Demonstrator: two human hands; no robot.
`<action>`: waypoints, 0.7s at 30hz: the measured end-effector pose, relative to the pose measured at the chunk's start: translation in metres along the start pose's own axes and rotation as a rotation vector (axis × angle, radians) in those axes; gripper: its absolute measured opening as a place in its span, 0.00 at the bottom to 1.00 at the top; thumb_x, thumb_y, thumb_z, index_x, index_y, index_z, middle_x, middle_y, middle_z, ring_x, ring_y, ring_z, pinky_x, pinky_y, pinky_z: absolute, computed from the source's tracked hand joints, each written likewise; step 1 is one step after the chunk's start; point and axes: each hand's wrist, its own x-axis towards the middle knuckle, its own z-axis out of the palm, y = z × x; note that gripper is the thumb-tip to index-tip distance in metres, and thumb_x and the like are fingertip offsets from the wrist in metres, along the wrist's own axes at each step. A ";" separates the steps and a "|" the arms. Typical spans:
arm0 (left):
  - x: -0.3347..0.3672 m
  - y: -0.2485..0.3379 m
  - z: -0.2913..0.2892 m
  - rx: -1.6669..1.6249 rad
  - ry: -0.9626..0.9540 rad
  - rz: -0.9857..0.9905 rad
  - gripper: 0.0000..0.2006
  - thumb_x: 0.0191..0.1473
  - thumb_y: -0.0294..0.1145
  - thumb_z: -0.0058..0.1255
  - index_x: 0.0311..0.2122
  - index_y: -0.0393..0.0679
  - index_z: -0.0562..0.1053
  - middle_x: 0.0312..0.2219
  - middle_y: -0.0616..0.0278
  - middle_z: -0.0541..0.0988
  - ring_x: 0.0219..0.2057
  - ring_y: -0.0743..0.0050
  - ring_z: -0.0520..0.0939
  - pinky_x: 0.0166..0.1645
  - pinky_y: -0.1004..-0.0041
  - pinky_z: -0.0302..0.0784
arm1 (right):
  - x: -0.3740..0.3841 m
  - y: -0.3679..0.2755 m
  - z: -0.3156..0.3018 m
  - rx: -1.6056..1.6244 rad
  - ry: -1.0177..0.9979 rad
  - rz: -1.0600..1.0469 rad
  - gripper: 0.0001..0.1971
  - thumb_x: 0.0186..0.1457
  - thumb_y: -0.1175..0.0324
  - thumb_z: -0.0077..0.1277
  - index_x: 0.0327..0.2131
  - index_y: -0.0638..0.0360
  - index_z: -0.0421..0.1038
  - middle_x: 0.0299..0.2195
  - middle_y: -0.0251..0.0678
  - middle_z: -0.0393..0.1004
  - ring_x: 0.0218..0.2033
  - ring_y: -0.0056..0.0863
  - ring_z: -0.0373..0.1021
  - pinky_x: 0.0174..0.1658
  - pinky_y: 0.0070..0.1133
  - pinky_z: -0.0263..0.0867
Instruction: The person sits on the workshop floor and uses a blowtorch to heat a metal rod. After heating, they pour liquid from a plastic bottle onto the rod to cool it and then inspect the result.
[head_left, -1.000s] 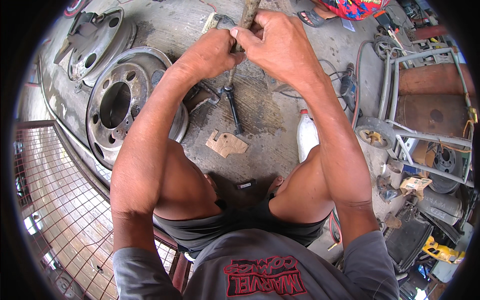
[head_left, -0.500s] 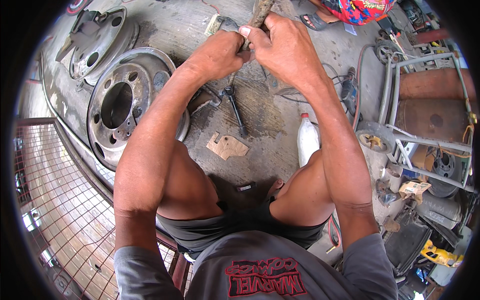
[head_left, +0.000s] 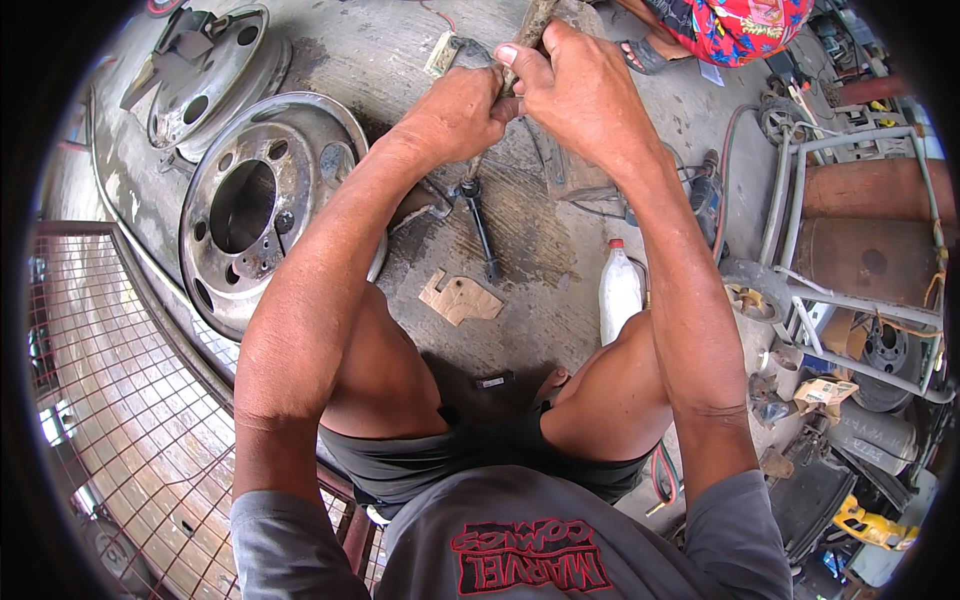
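1. Evidently gripped the grimy bar [head_left: 534,27] two-handed: lower down with the left hand [head_left: 460,115], fingers curled round, and just above with the right hand [head_left: 585,95], thumb pressed toward the bar; could not see the fingers hidden underneath.
2. Called, by judgement, for firm, even pressure from both hands, to stop any twisting or slipping.
3. Seemed wise to move slowly, with wrists steady and thumbs clear of pinching.
4. Passed, as grasped, between the two hands and on beyond the right hand to the upper edge of the view.
5. Showed a thin shaft [head_left: 476,165] below the left hand, near the black jointed tool [head_left: 482,235] on the floor [head_left: 540,325]; could not tell about any join.
6. Left the cardboard piece [head_left: 460,299] and white bottle [head_left: 620,290] well apart from both hands.
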 end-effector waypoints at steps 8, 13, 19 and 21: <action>-0.002 -0.006 0.000 -0.027 0.094 0.007 0.10 0.52 0.27 0.52 0.30 0.28 0.74 0.24 0.33 0.78 0.31 0.30 0.81 0.39 0.47 0.77 | 0.010 -0.025 -0.016 0.112 -0.108 0.078 0.16 0.63 0.65 0.49 0.33 0.74 0.71 0.30 0.65 0.75 0.37 0.62 0.74 0.43 0.46 0.69; -0.005 -0.009 -0.001 -0.045 0.147 -0.025 0.10 0.51 0.27 0.52 0.26 0.28 0.74 0.25 0.32 0.78 0.33 0.31 0.81 0.41 0.47 0.76 | 0.014 -0.026 -0.012 0.068 -0.104 -0.007 0.17 0.63 0.64 0.47 0.33 0.74 0.71 0.32 0.66 0.75 0.38 0.62 0.74 0.44 0.47 0.68; -0.003 -0.029 0.001 -0.009 0.143 -0.045 0.18 0.58 0.38 0.55 0.31 0.28 0.76 0.28 0.32 0.80 0.36 0.30 0.82 0.44 0.46 0.77 | 0.033 -0.025 0.003 0.071 -0.133 -0.041 0.15 0.61 0.65 0.48 0.33 0.73 0.71 0.33 0.65 0.76 0.38 0.63 0.74 0.44 0.47 0.68; -0.003 -0.038 0.002 -0.022 0.167 -0.059 0.19 0.60 0.40 0.54 0.32 0.28 0.76 0.29 0.31 0.80 0.37 0.29 0.82 0.45 0.46 0.76 | 0.041 -0.026 0.008 0.084 -0.149 -0.065 0.15 0.61 0.64 0.48 0.33 0.73 0.71 0.33 0.65 0.76 0.38 0.62 0.74 0.44 0.47 0.68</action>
